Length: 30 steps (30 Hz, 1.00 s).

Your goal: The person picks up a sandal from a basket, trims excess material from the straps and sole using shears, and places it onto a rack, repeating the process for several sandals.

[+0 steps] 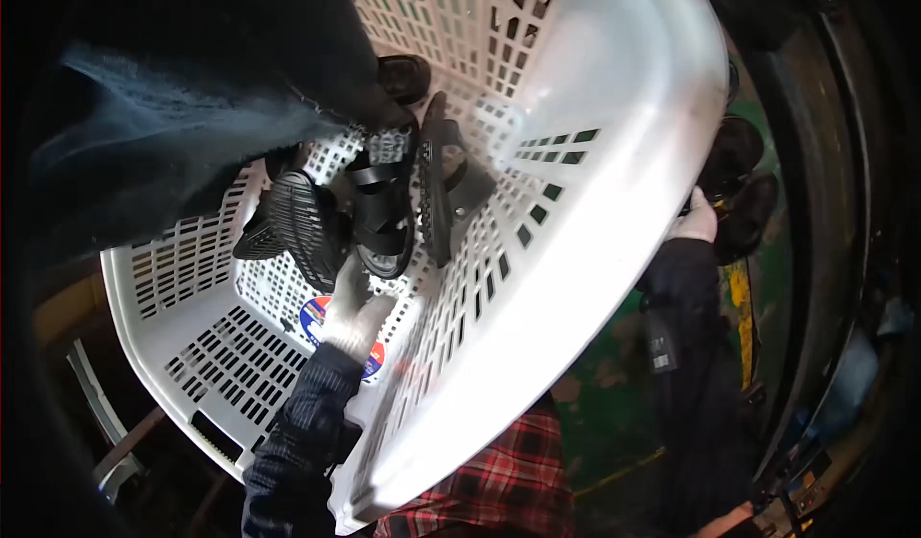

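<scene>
Far left: dark fabric (182, 116) hangs across the upper left corner, over part of the white perforated basket (595, 284).
Sole-out sandal: the black sandal with the ribbed sole (305, 223) leans inside the basket, its long axis running from upper left to lower right, its lower end beside the left fingertips.
Left hand: the white-gloved left hand (357, 325) is inside the basket, fingers pointing up the view at the lower ends of the sandals; whether they grasp one or only touch it, I cannot tell.
Round sticker: a blue, white and red round sticker (312, 319) on the basket is partly covered by the left hand.
Cross-strap sandal: the black cross-strap sandal (384, 223) lies just above and slightly right of that hand, long axis nearly straight up the view, lower end toward the glove.
Edge-on sandal: another black sandal (436, 198) stands on its side, roughly parallel, a little farther right.
Nearer hand: the left, by far; the basket's solid wall lies between these sandals and the right hand.
Right hand: the white-gloved right hand (701, 220) is outside, beside the basket rim and black footwear (737, 150); its fingers are partly hidden, so their hold cannot be told.
Floor: green (604, 409), with a yellow stripe (741, 313).
</scene>
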Tool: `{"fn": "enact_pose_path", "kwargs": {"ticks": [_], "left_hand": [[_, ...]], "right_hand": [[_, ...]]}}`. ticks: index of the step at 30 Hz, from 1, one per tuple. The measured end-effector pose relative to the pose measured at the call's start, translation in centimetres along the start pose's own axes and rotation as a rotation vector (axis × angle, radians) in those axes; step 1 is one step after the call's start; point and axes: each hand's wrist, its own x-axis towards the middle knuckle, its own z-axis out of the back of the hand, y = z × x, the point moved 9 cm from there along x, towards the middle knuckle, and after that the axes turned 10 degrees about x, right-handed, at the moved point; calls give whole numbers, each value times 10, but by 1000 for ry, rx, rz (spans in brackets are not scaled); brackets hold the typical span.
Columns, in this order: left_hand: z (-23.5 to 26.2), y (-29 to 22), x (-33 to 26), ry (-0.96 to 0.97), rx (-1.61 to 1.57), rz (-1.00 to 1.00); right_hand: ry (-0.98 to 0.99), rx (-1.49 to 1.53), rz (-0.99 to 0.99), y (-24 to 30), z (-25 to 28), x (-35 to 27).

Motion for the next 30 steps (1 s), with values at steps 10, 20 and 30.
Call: {"fn": "enact_pose_path", "kwargs": {"ticks": [10, 20, 30], "left_hand": [[11, -45, 122, -123, 730, 122], [145, -174, -166, -219, 1131, -729], [195, -314, -401, -420, 1050, -1365]], "right_hand": [[286, -468, 217, 11, -35, -231], [942, -1363, 462, 14, -182, -512], [1307, -1909, 217, -11, -213, -667]]}}
